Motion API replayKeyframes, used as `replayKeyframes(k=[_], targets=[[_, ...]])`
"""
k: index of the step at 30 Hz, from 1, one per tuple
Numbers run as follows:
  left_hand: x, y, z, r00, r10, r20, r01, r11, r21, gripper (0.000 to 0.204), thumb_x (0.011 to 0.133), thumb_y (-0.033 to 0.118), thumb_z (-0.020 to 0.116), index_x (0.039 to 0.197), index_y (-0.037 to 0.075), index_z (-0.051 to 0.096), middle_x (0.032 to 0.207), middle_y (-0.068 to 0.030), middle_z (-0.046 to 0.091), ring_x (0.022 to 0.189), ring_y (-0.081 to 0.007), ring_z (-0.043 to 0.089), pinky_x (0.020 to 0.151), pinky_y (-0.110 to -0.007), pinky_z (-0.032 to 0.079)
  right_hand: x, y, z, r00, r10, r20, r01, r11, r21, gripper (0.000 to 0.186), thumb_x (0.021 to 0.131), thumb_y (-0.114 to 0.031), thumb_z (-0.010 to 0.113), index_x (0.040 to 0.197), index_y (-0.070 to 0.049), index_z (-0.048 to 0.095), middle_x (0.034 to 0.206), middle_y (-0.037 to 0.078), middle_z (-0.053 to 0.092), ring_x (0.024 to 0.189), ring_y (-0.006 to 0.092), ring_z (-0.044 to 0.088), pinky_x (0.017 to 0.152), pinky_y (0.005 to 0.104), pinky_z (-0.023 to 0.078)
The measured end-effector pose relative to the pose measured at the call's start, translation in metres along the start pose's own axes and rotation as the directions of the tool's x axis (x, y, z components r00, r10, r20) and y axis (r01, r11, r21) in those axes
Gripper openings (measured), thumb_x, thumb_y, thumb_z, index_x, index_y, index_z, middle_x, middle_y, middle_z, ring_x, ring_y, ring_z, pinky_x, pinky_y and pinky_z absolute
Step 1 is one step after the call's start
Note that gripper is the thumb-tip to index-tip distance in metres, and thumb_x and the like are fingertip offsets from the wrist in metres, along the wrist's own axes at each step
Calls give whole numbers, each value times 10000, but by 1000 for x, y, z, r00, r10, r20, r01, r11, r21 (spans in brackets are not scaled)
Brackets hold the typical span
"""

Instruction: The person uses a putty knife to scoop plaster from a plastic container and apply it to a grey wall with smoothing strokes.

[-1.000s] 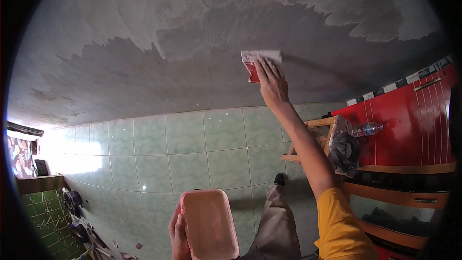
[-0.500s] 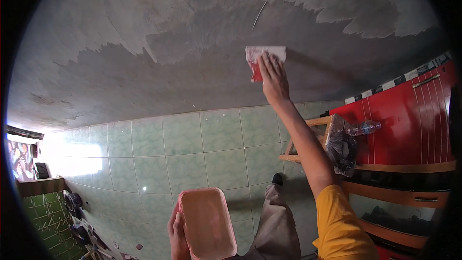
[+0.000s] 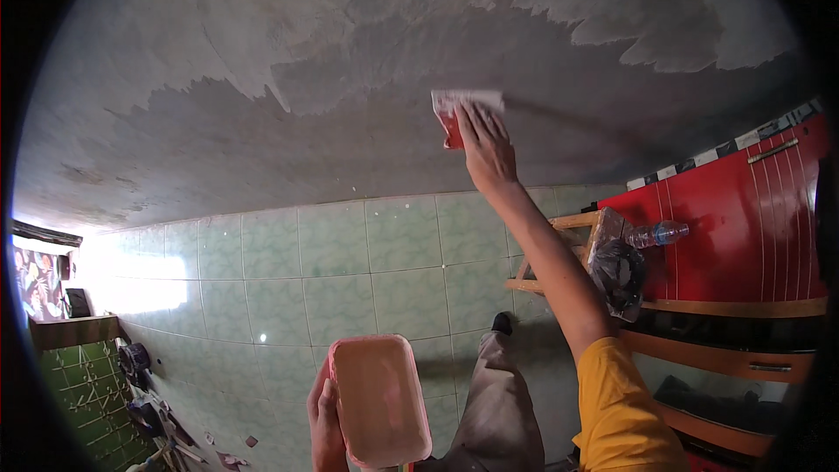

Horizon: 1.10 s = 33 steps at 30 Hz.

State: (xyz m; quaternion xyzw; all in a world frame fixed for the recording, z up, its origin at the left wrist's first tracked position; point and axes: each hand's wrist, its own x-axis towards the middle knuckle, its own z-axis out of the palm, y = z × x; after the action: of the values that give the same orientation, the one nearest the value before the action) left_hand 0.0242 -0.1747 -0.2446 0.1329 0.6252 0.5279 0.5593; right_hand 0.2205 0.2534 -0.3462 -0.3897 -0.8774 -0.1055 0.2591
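Observation:
With my right hand, arm stretched out, I press a flat scraper against the grey wall. The scraper is red, with a whitish smeared blade along its far edge. My fingers lie over it, and the grip underneath is hidden. Low in the view, my left hand closes on the left side of a pink-rimmed rectangular tub. A pale film coats the inside of the tub. Darker, damp-looking patches with ragged borders spread over the wall around the scraper.
Green tiles cover the floor below the wall. On the right stand a wooden stool with a black plastic bag and a clear bottle, beside a red cabinet. Clutter lines the lower left.
My right hand has slid the scraper a little left and slightly down along the wall. A thin pale streak above it no longer shows. The tub has barely shifted.

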Motion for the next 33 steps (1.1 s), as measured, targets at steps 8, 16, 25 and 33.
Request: replayKeyframes(k=[8, 16, 25, 33], targets=[[-12, 13, 4, 1000, -19, 9, 19, 999, -31, 605, 1054, 428, 481, 1444, -33, 517, 1360, -117, 602, 1242, -204, 558, 1061, -334, 432, 57, 30, -92, 934, 33, -356, -55, 997, -52, 640, 866, 77, 558, 1494, -2, 461, 1516, 200, 496, 1404, 391, 465, 1135, 510, 406], [-4, -2, 24, 1000, 10, 13, -10, 1000, 2, 605, 1051, 436, 483, 1436, -30, 523, 1347, -114, 606, 1229, -203, 561, 1051, -332, 435, -49, 57, 4, 999, 40, 9, -39, 997, -61, 646, 856, 70, 576, 1488, -30, 485, 1525, 197, 490, 1388, 390, 485, 1153, 499, 393], [-11, 3, 30, 1000, 14, 6, -14, 1000, 12, 606, 1047, 444, 486, 1427, -26, 530, 1333, -112, 610, 1216, -201, 564, 1040, -331, 440, 91, 26, -111, 923, -25, -383, 13, 999, -34, 690, 847, 96, 580, 1512, -22, 438, 1526, 188, 487, 1378, 382, 495, 1148, 490, 399], [-12, 1, 27, 999, 46, -3, -46, 999, 24, 607, 1044, 452, 488, 1418, -22, 537, 1320, -110, 614, 1204, -200, 567, 1030, -329, 443, -1, 43, -34, 999, 13, 32, -14, 1000, 28, 592, 868, 82, 546, 1454, 9, 496, 1496, 194, 515, 1356, 375, 514, 1144, 466, 410]])
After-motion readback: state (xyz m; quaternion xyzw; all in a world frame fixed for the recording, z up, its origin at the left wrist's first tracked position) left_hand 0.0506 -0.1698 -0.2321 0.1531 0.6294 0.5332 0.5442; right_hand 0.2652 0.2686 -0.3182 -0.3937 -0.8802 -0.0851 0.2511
